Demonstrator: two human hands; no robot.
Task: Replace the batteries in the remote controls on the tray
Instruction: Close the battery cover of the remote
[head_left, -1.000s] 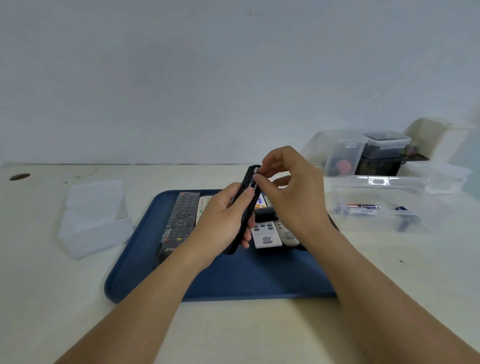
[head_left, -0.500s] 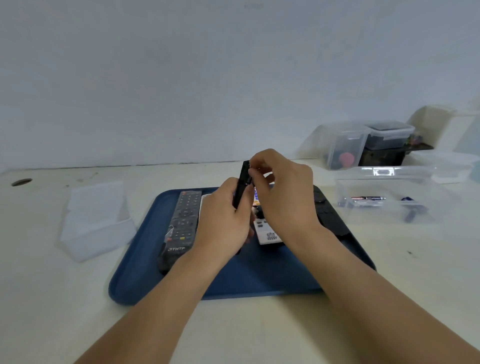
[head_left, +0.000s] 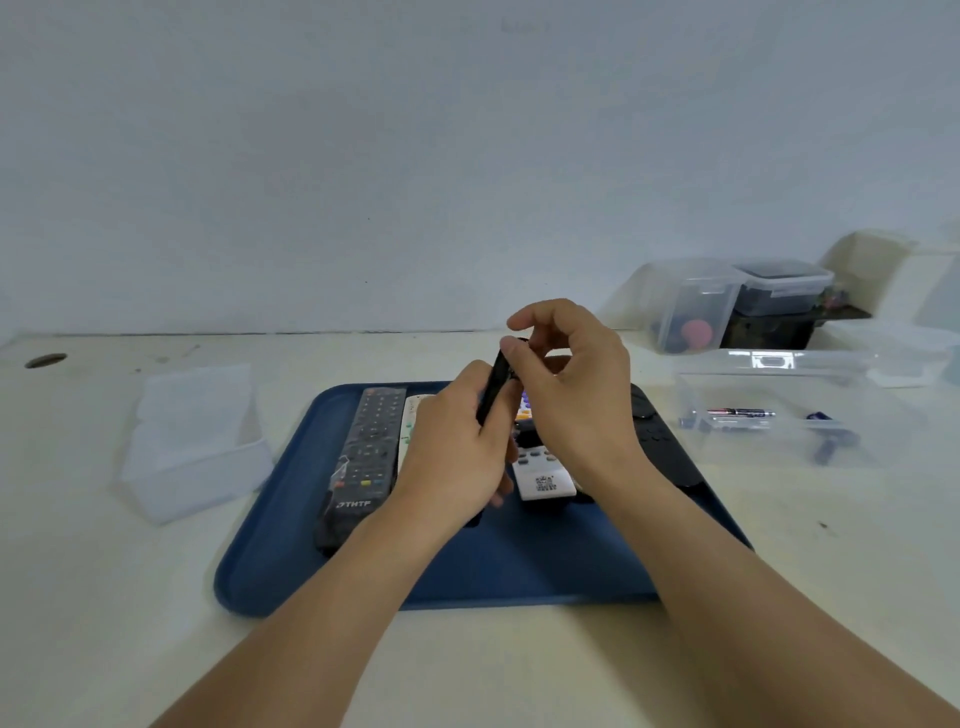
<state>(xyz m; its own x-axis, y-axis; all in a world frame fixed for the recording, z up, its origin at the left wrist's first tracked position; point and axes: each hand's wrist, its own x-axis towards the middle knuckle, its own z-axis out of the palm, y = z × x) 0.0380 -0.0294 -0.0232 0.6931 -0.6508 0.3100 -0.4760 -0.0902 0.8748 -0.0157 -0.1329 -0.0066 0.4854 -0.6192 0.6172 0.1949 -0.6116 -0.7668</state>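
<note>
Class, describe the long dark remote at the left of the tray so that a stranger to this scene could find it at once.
Start at the blue tray in the middle of the pale table. Along its left edge lies the long dark remote, lengthwise, beside a white remote. It alone bears white lettering at its near end and looks wrapped in clear film.
</note>
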